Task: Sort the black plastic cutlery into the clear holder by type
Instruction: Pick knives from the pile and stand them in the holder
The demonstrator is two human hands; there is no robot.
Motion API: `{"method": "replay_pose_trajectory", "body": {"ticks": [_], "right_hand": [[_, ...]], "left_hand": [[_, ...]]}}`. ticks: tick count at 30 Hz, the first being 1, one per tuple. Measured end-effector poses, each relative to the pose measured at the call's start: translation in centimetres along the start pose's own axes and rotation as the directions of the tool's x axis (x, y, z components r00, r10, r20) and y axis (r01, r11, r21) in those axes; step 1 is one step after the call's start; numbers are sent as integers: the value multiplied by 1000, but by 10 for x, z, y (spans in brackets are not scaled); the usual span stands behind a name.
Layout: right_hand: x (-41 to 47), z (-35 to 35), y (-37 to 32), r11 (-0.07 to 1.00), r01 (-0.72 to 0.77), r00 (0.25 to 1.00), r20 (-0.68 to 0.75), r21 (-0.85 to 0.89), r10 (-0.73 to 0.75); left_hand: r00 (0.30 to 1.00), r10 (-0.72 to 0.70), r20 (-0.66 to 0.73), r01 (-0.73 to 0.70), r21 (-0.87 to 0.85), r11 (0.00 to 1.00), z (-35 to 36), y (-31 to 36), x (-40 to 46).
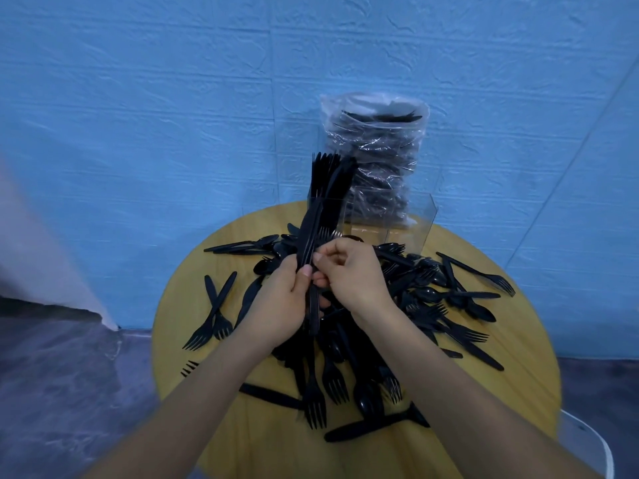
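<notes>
A heap of black plastic forks, knives and spoons [425, 299] covers the round wooden table [221, 426]. My left hand [280, 302] grips a bundle of black knives [309, 236] upright above the heap. My right hand [349, 271] pinches the same bundle from the right, fingertips by the left thumb. The clear holder [411, 216] stands at the table's far edge. Its left compartment holds upright forks and knives [332, 174]; its right compartment looks empty.
A clear plastic bag full of black cutlery [377, 150] stands behind the holder against the blue wall. Two crossed forks [216, 312] lie at the table's left side. A white chair edge [594, 440] shows at the lower right.
</notes>
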State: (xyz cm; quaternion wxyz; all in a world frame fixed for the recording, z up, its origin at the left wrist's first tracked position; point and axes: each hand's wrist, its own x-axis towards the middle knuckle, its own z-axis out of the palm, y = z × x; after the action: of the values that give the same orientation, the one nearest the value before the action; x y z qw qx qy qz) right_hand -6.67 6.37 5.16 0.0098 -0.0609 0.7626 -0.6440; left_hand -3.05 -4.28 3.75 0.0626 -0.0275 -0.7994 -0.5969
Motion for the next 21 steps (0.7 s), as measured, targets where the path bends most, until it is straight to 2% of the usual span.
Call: {"method": "replay_pose_trajectory", "body": {"ticks": [3, 6, 11, 15, 19, 21], "right_hand": [[-1, 1, 3, 1000, 21, 999, 36, 18, -21], [-1, 3, 4, 999, 48, 996, 77, -8, -47], [11, 4, 8, 999, 17, 999, 46, -34, -15], [23, 8, 10, 994, -41, 999, -2, -105, 41], [38, 11, 5, 992, -77, 995, -64, -97, 71], [43, 14, 4, 996, -46, 998, -37, -82, 43]], "left_hand": [[998, -62, 19, 63, -62, 996, -1, -2, -2], [996, -85, 29, 85, -3, 996, -5, -3, -3], [970, -150, 191, 153, 0, 988, -9, -7, -4], [974, -108, 201, 60, 228, 972, -10, -7, 3], [995, 25, 93, -68, 497, 865, -3, -10, 12], [995, 92, 27, -93, 532, 842, -4, -14, 18]]}}
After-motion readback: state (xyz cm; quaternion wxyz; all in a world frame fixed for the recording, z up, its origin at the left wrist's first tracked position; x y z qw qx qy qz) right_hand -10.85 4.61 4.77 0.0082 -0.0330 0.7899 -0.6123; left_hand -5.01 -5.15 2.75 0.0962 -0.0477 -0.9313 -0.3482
